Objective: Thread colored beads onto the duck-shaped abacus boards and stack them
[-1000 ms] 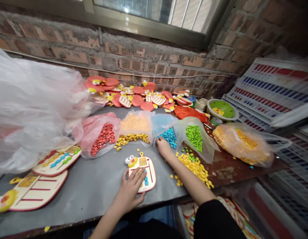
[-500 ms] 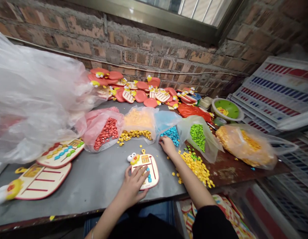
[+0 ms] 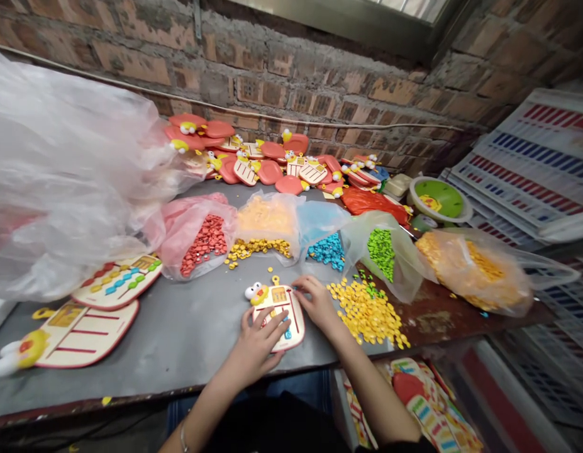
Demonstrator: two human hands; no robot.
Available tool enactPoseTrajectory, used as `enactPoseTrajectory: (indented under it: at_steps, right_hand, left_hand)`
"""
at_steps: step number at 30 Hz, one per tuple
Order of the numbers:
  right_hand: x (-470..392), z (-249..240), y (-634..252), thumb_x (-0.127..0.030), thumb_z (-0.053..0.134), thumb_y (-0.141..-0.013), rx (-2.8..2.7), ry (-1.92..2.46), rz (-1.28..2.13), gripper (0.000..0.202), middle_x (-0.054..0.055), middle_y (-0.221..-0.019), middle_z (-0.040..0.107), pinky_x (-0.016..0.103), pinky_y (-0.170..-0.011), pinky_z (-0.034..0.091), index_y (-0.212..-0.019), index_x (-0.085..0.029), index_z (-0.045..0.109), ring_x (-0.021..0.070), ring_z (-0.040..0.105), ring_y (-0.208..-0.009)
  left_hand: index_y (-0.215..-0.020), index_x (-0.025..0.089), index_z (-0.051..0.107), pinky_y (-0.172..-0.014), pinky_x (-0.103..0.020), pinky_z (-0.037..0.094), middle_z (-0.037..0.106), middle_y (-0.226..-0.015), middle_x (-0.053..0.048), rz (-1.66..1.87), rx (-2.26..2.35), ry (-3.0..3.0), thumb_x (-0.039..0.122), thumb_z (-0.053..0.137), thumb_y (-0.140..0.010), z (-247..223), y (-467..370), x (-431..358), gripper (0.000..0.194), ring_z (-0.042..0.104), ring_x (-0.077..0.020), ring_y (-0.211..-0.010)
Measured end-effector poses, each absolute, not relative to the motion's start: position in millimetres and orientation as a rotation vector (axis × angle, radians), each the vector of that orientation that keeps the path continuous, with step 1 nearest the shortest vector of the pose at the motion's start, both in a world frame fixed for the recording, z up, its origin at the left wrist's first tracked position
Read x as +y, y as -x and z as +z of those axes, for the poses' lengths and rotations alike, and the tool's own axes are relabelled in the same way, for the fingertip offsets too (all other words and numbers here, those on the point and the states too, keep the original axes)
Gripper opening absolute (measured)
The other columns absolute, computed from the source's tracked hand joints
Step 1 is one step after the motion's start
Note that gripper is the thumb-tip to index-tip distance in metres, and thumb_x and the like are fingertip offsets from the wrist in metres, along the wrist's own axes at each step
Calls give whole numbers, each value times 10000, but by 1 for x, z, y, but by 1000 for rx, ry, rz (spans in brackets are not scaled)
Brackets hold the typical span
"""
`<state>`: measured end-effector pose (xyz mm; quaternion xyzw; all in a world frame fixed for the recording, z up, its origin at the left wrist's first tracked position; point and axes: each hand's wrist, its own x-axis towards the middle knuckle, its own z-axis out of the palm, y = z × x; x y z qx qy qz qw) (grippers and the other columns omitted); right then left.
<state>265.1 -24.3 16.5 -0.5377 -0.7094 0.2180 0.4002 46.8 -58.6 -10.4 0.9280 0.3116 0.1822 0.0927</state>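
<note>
A cream board with a red rim and a duck head lies on the grey table. My left hand rests on its lower left part with fingers spread, partly covering blue pieces in a slot. At the board's upper right edge, my right hand has its thumb and fingertips together; whatever is between them is too small to make out. Behind stand open bags of red pieces, gold pieces, blue pieces and green pieces. Loose yellow pieces lie right of my right hand.
Two larger boards overlap at the left, beside a big clear plastic bag. More duck boards are piled by the brick wall. At the right are a bag of orange pieces, a green bowl and stacked white racks.
My right hand has moved from the blue pieces back toward me, to the board's upper right edge. My left hand stays on the board. The view has shifted slightly.
</note>
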Motion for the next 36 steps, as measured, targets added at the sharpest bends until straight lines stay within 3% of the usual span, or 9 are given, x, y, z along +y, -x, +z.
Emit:
enactPoseTrajectory:
  at_steps: [5, 12, 16, 21, 32, 36]
  right_hand:
    - [-19, 6, -260, -122, 482, -904, -1864, 1358, 454, 221, 77, -998, 670, 333, -852, 531, -981, -207, 671, 196, 638, -942]
    - [-19, -5, -258, -107, 525, -884, -2078, 1475, 256, 172, 74, -928, 655, 316, -791, 498, -894, -193, 674, 208, 581, -890]
    - [-18, -5, -261, -106, 530, -887, -2148, 1471, 233, 165, 64, -897, 626, 299, -765, 476, -839, -188, 664, 198, 546, -859]
    - [-26, 5, -268, -82, 518, -890, -2190, 1348, 485, 195, 47, -845, 611, 282, -772, 471, -775, -183, 640, 181, 555, -850]
    - [-40, 17, -266, -151, 550, -897, -2115, 1070, 837, 146, 38, -882, 659, 300, -845, 499, -825, -196, 669, 165, 621, -890]
    - [-42, 31, -326, -217, 561, -880, -1723, 1329, 422, 129, 58, -877, 670, 336, -822, 504, -818, -197, 673, 195, 628, -876]
  left_hand:
    - [-1374, 298, 489, -1098, -510, 143, 492, -1448, -48, 519, 950, -2732, 321, 531, -890, -12, -47, -61, 486, 371, -298, -1328]
    - [-1436, 253, 415, -1082, -573, 186, 262, -1568, -143, 519, 1157, -2632, 400, 597, -824, -11, -50, -65, 655, 206, -366, -1429]
    - [-1422, 223, 431, -1092, -547, 207, 288, -1557, -145, 512, 1158, -2610, 414, 595, -812, -10, -51, -64, 660, 205, -352, -1434]
    - [-1398, 191, 460, -1094, -508, 240, 319, -1543, -148, 552, 1157, -2621, 401, 605, -795, -10, -51, -63, 655, 233, -349, -1425]
    - [-1399, 187, 454, -1077, -482, 270, 360, -1527, -129, 565, 1122, -2694, 349, 610, -752, -12, -50, -61, 685, 303, -341, -1398]
    - [-1409, 200, 443, -1042, -473, 301, 367, -1524, -125, 585, 1116, -2725, 394, 625, -759, -15, -50, -59, 702, 323, -345, -1386]
